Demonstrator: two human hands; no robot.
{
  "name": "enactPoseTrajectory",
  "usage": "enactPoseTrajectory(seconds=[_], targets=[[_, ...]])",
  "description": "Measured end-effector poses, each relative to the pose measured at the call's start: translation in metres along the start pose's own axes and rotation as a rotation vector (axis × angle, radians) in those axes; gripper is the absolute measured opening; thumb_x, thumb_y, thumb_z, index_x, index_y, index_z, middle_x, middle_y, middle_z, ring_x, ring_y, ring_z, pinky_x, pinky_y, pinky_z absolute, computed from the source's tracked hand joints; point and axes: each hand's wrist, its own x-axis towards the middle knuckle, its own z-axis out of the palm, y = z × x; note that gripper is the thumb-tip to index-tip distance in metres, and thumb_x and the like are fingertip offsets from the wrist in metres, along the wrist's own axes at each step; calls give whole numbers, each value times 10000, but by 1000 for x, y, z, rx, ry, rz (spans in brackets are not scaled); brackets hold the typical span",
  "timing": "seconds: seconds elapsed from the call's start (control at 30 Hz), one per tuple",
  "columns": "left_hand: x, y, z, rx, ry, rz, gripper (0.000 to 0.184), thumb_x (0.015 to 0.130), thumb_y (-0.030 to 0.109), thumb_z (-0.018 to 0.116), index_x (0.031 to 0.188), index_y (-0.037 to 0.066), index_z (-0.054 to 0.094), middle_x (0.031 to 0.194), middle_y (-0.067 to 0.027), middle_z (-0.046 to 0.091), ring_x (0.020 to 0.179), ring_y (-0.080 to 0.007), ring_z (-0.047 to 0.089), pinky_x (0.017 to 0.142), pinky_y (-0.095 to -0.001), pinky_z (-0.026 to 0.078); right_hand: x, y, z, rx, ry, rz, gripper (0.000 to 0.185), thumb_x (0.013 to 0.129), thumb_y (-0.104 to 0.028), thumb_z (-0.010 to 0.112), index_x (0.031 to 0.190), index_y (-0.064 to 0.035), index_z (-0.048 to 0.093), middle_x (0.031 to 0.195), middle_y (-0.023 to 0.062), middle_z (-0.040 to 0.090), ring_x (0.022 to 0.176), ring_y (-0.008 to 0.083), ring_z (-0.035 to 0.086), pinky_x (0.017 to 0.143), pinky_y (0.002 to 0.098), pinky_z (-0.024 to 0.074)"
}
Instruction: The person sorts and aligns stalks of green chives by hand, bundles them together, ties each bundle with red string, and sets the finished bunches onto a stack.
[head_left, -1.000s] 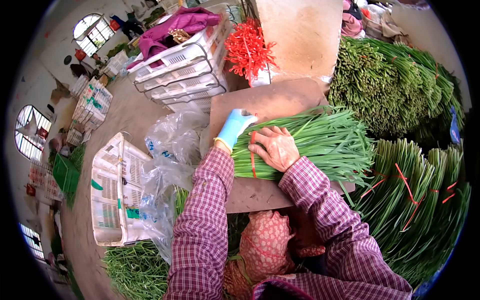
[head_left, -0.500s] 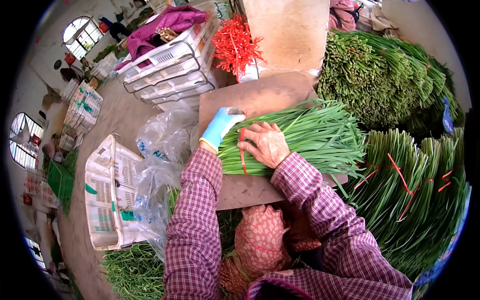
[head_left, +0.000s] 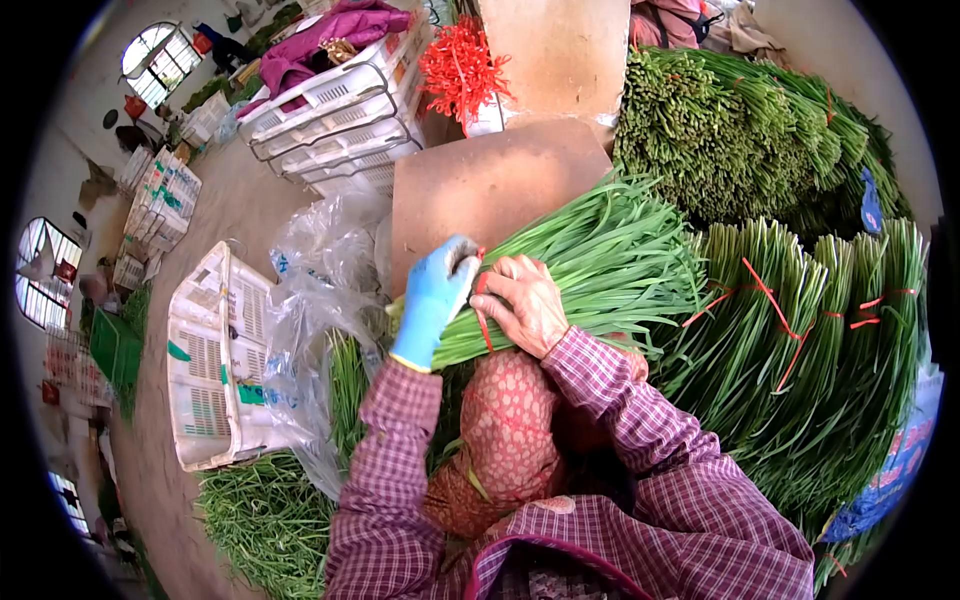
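A bundle of long green leafy stalks (head_left: 600,250) lies at a slant over the front part of a brown board (head_left: 490,180). Around its left part runs a red band (head_left: 484,325). My left hand (head_left: 438,295), in a blue and white glove, is closed at the bundle's upper edge, thumb and fingers pinching the red band near its top. My bare right hand (head_left: 525,305) rests on the bundle just right of the band, its fingers curled against the band and close to the gloved fingertips.
Red ties (head_left: 464,70) hang behind the board. Tied green bundles (head_left: 780,330) and a stalk pile (head_left: 730,140) stand at the right. On the left are a white crate (head_left: 215,360), clear plastic bags (head_left: 325,260) and stacked crates (head_left: 340,120). A patterned cloth-covered knee (head_left: 510,420) is below.
The bundle has shifted toward the body and tilted, its leafy end up and right. My left hand has turned more upright and come closer to my right hand at the band.
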Motion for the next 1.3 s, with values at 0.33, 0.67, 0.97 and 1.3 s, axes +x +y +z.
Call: enactPoseTrajectory(seconds=[0.33, 0.67, 0.97, 1.3], targets=[[-33, 18, 19, -29, 212, 79, 142, 881, 152, 579, 962, 36, 597, 878, -124, 679, 806, -225, 674, 710, -325, 503, -13, -13, -14, -281, 33, 64, 232, 835, -316, 623, 803, -93, 679, 748, 70, 549, 800, 268, 529, 763, 397, 395], [-32, 19, 19, -32, 246, 59, 133, 880, 149, 588, 959, 43, 598, 874, -113, 680, 797, -207, 673, 703, -312, 506, -7, -11, -10, -322, -3, 39, 188, 790, -302, 636, 782, -121, 688, 746, 59, 567, 809, 260, 551, 742, 405, 402], [-35, 27, 19, 7, 252, 89, 107, 878, 132, 585, 951, 55, 596, 845, -109, 674, 772, -228, 673, 685, -319, 507, -4, -11, -10, -327, -29, 97, 188, 778, -298, 642, 774, -116, 687, 750, 67, 575, 815, 269, 560, 727, 424, 412], [-48, 33, 13, -10, 106, 127, 163, 848, 137, 619, 979, 44, 599, 901, -142, 662, 820, -284, 660, 715, -344, 503, -4, -10, -18, -273, -68, 136, 218, 804, -330, 639, 813, -123, 707, 776, 60, 592, 838, 258, 573, 769, 411, 411]])
